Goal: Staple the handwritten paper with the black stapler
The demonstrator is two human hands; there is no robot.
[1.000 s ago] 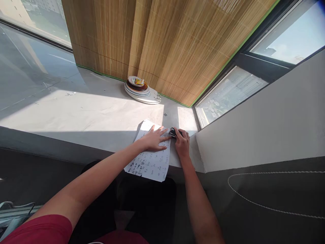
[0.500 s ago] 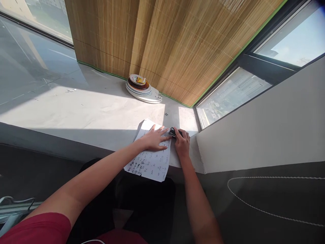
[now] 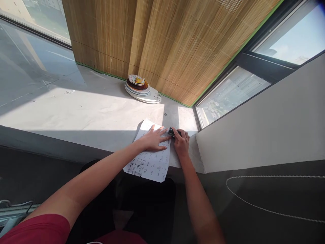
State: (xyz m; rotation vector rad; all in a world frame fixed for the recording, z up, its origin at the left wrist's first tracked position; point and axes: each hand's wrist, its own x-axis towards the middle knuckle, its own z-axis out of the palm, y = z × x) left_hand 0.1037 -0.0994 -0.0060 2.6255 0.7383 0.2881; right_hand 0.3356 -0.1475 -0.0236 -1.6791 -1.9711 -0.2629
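Note:
My left hand lies flat with fingers spread on a sheet of paper covered in handwritten marks. The sheet's near end hangs past the edge of the sill. At the paper's right edge, my right hand is closed around a small black stapler. The stapler's front end meets the paper's upper right side, close to my left fingertips. Much of its body is hidden under my right fingers.
Beyond the paper on the pale sill sits a stack of plates with a small yellow packet on top. A bamboo blind hangs behind it. A wall rises on the right, with a looped cord below.
Both hands, the paper and the stapler hold the same positions. Only the camera view has shifted very slightly.

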